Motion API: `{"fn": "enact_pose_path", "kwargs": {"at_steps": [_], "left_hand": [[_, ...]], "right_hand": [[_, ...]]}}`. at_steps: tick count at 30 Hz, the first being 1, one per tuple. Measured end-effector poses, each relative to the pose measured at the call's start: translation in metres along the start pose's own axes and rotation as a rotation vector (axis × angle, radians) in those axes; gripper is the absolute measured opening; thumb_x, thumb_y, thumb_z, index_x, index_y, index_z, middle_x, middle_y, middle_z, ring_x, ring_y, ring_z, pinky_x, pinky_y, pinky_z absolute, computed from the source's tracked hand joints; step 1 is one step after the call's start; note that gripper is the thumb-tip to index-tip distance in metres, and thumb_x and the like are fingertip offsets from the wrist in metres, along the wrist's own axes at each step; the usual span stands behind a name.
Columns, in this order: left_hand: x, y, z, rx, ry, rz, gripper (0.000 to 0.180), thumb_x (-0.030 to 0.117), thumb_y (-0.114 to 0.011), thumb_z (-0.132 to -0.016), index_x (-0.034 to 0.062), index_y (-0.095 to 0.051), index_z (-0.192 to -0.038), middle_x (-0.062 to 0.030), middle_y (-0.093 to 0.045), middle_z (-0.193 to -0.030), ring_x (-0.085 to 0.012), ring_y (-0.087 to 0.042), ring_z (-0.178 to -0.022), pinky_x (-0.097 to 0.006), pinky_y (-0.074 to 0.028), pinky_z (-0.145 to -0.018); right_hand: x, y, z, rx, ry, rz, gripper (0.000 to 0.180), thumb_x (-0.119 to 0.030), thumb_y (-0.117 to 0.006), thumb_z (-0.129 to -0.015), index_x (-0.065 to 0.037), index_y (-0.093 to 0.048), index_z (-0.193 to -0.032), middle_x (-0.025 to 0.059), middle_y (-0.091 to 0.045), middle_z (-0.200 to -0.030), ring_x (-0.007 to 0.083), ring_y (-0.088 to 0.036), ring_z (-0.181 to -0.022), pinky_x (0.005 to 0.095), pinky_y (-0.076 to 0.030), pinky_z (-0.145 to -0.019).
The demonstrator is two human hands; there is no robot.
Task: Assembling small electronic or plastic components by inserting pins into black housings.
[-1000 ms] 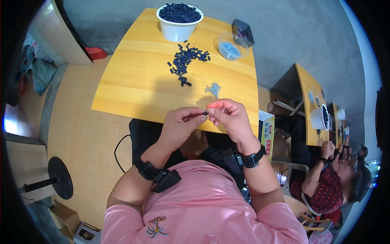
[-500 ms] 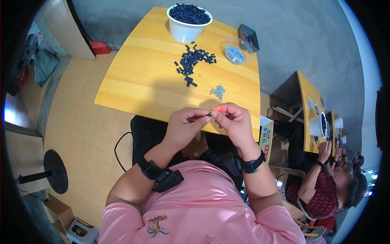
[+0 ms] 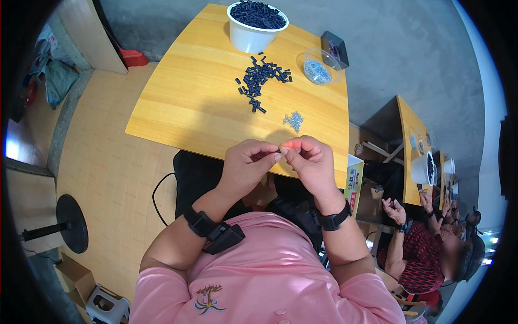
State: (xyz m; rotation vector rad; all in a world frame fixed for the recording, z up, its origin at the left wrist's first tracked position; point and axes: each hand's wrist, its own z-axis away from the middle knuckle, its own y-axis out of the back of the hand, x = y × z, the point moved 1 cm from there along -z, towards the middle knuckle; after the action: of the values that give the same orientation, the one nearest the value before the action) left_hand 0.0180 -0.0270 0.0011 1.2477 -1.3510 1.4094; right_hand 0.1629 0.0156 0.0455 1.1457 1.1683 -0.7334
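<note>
My left hand (image 3: 247, 166) pinches a small black tubular piece (image 3: 278, 152) between thumb and fingertips, at the near edge of the wooden table (image 3: 178, 102). Against its end, my right hand (image 3: 312, 163) is closed in a pinch, thumb to forefinger; whatever those fingertips hold is hidden. Just beyond my hands lies a little heap of small silvery metal pieces (image 3: 294, 121), too fine to name. Farther off, a loose pile of short black tubular pieces (image 3: 258, 78) is spread over the tabletop.
A white bucket (image 3: 251, 39) heaped with black pieces stands at the far edge. To its right are a clear round tub (image 3: 318, 71) of silvery pieces and a dark box (image 3: 335, 48). Another person (image 3: 415, 254) sits at a table on the right.
My hands keep nearly the same pinch, fingertips together. The tabletop and its things sit slightly higher and farther right in view. The person at right has raised a hand off their table.
</note>
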Motion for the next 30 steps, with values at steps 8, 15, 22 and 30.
{"fn": "enact_pose_path", "kwargs": {"at_steps": [8, 15, 22, 30], "left_hand": [[0.005, 0.002, -0.002, -0.026, 0.24, 0.13, 0.017, 0.015, -0.067, -0.082, 0.0018, -0.066, -0.094, 0.0007, -0.06, -0.074, -0.004, -0.051, -0.065, -0.018, -0.04, -0.056], [-0.002, 0.005, -0.006, -0.05, 0.494, 0.352, 0.017, 0.017, -0.067, -0.082, 0.0027, -0.066, -0.092, -0.0022, -0.063, -0.078, -0.0065, -0.057, -0.068, -0.017, -0.046, -0.061], [-0.008, 0.006, -0.003, -0.044, 0.587, 0.421, 0.018, 0.019, -0.065, -0.084, 0.004, -0.065, -0.093, -0.0019, -0.063, -0.082, -0.0069, -0.058, -0.072, -0.019, -0.047, -0.067], [-0.015, 0.007, -0.001, -0.005, 0.58, 0.472, 0.017, 0.019, -0.065, -0.084, 0.0026, -0.065, -0.09, -0.0018, -0.062, -0.08, -0.0067, -0.056, -0.07, -0.018, -0.045, -0.064]], "right_hand": [[-0.001, -0.003, 0.006, -0.005, 0.27, 0.248, 0.016, 0.0, -0.065, -0.075, 0.0, -0.063, -0.091, 0.0058, -0.055, -0.074, 0.0109, -0.053, -0.063, 0.0211, -0.042, -0.055], [-0.005, -0.01, 0.006, -0.053, 0.344, 0.449, 0.028, -0.002, -0.066, -0.07, -0.001, -0.06, -0.097, 0.012, -0.057, -0.081, 0.025, -0.057, -0.073, 0.0307, -0.048, -0.065], [0.002, -0.012, 0.003, -0.036, 0.476, 0.573, 0.027, -0.003, -0.067, -0.069, -0.002, -0.06, -0.094, 0.0141, -0.059, -0.086, 0.0316, -0.058, -0.081, 0.0366, -0.049, -0.069], [0.004, -0.017, 0.0, -0.057, 0.518, 0.611, 0.026, -0.003, -0.066, -0.068, -0.001, -0.061, -0.094, 0.0137, -0.058, -0.084, 0.0313, -0.058, -0.079, 0.0366, -0.049, -0.068]]}}
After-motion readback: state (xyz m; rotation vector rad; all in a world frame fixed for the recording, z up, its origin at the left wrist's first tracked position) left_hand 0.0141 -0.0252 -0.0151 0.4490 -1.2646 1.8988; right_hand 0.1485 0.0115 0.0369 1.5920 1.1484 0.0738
